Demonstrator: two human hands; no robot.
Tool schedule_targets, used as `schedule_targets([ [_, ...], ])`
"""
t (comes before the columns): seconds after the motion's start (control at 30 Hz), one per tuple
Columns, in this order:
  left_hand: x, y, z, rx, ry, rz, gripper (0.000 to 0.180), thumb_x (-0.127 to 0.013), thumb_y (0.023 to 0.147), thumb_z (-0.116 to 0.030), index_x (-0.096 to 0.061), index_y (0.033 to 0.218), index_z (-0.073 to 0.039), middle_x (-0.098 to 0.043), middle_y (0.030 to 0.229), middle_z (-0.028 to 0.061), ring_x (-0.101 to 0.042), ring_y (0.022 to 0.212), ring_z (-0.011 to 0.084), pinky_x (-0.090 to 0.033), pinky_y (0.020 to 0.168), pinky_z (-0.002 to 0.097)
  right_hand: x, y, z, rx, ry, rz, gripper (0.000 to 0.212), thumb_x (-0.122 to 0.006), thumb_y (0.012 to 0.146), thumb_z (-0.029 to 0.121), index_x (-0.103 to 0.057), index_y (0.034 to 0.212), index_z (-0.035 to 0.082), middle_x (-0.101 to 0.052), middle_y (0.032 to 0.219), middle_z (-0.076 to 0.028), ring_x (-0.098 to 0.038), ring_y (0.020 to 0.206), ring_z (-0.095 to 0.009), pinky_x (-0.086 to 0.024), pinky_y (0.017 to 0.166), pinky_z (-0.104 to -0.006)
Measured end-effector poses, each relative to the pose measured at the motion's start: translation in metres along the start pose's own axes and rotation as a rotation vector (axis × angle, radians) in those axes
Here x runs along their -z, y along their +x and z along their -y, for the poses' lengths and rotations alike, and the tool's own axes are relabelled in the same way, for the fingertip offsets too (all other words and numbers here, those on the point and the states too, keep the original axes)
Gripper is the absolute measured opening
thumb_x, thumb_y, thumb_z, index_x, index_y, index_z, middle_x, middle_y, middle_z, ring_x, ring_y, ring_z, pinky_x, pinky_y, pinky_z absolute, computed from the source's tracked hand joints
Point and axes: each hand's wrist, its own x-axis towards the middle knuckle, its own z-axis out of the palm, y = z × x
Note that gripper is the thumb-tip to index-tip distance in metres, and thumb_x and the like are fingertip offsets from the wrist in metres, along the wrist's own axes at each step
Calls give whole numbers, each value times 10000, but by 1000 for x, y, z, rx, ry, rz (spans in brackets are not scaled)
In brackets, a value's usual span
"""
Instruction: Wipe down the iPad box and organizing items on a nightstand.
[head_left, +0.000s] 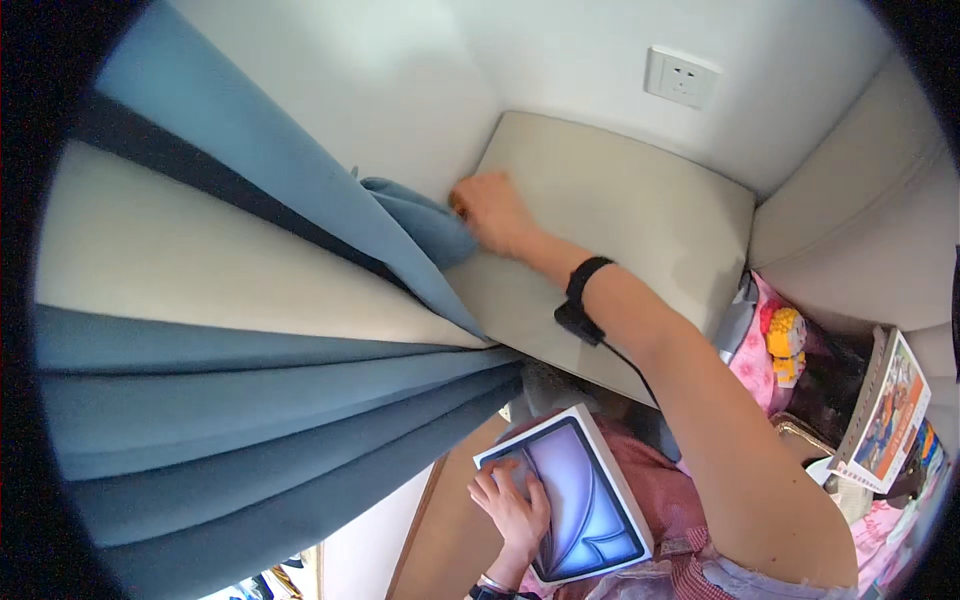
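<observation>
Fingers of the right hand curl at the end of a loose blue cloth fold, over the edge of a beige padded surface. Contact looks likely; blur hides whether the cloth is pinched or only touched, so cannot tell how tightly they close. Dark band with a cable on that forearm.

Left hand: fingers spread, lying on the face of a white tablet box. Box tilted, low in view, over reddish clothing; no wrap of the fingers round its edge seen.

Blue-and-cream curtain fills the left side, narrowing toward the padded surface's near corner. Wall socket above; yellow toy and upright picture book to the right.

Step in hand, as judged: right hand working the cloth fold beside the curtain, left hand steadying the box. Next move would seem to call for a sure pinch on the fabric, with the left palm kept on the box against sliding.
</observation>
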Motion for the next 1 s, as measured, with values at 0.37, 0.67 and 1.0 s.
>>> schedule_targets([
  [0.37,-7,-14,4,30,20,-78,296,-619,831,-159,-596,1108,-59,-503,1156,207,-433,1103,409,-332,970,530,-70,-81,61,518,137,22,359,-634,771,142,-693,1096,1,-598,1264,-188,-514,1228,-348,-371,1076,-440],
  [0.67,-1,-21,6,18,56,-128,261,-588,855,-124,-567,1099,-33,-526,1126,188,-452,1106,387,-349,976,504,18,-196,58,515,218,85,402,-648,762,105,-656,1153,11,-564,1300,-174,-477,1278,-363,-360,1099,-499],
  [1.0,-9,-35,21,-3,17,-220,249,-614,852,-171,-587,1073,-61,-523,1160,178,-455,1116,389,-357,948,510,104,-311,60,402,8,187,334,-621,765,22,-634,1090,96,-534,1340,-144,-443,1304,-370,-355,1114,-503],
])
